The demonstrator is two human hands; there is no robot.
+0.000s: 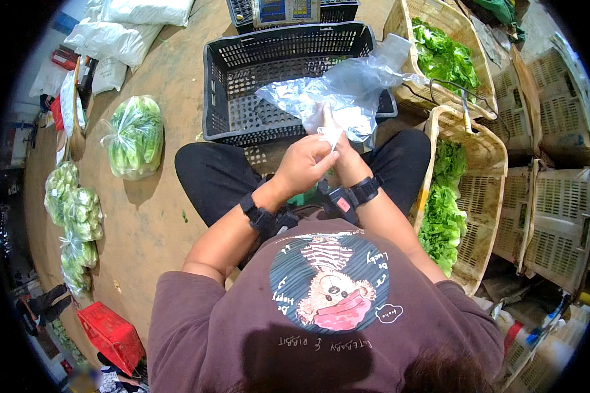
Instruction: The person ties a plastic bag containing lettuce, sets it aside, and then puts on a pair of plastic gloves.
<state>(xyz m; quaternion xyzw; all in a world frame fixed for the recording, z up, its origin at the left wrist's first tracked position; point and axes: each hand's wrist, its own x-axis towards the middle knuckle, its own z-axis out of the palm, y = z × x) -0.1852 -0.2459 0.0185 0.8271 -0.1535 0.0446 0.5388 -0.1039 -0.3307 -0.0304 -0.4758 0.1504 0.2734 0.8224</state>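
Observation:
My left hand (307,159) is closed, its thumb and finger pinching a white strip of thin material (330,135) against my right hand. My right hand (341,140) reaches forward, its fingers partly covered by a crumpled clear plastic bag (324,88); whether they grip it I cannot tell. That bag spreads over the near right side of a black plastic crate (209,98), which stands just beyond my knees. Through its slotted floor and sides little else shows.
Weighing scale (287,12) behind the crate. On my right, worn crates (496,196) hold leafy lettuce (442,211) and more lettuce (445,54); a wire hook (464,93) hangs between. Leftward, a bagged bundle of greens (135,137), more bags (81,211) and a red crate (113,339).

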